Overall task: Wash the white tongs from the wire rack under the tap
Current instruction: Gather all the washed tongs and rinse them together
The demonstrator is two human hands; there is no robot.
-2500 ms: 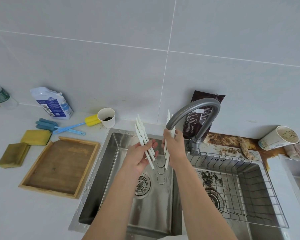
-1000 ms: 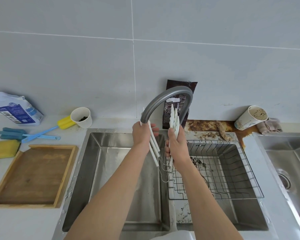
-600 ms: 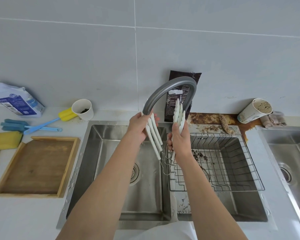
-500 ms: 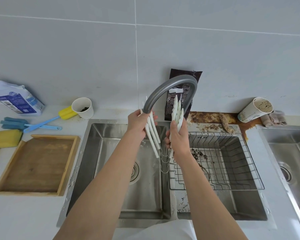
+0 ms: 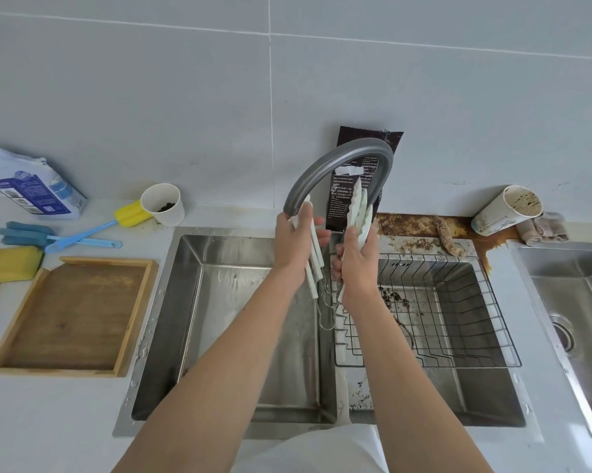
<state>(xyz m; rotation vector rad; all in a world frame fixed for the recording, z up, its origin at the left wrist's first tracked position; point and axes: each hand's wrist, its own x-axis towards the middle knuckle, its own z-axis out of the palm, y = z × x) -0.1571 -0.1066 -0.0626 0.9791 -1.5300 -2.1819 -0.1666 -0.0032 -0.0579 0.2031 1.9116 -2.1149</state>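
Several white tongs with wire loops at their lower ends are split between my hands, over the divider of the double sink. My left hand [image 5: 292, 245] grips one bundle of white tongs [image 5: 314, 254] right under the spout of the grey curved tap [image 5: 335, 165]. My right hand [image 5: 354, 264] grips a second bundle of tongs [image 5: 359, 213], whose scalloped tips point up behind the tap's arc. I cannot make out any water stream. The wire rack [image 5: 434, 312] sits in the right basin, with dark debris under it.
The left basin [image 5: 226, 302] is wet. On the left counter lie a wooden tray [image 5: 72, 315], yellow sponges [image 5: 9, 262], blue brushes [image 5: 62, 237], a paper cup [image 5: 163, 204] and a blue bag [image 5: 31, 189]. A dirty cup [image 5: 506, 209], a rag and brown stains sit behind the rack.
Both hands have lifted the tongs and carried them right, from over the left basin's drain to the divider; the left bundle now sits higher, against the tap's spout.
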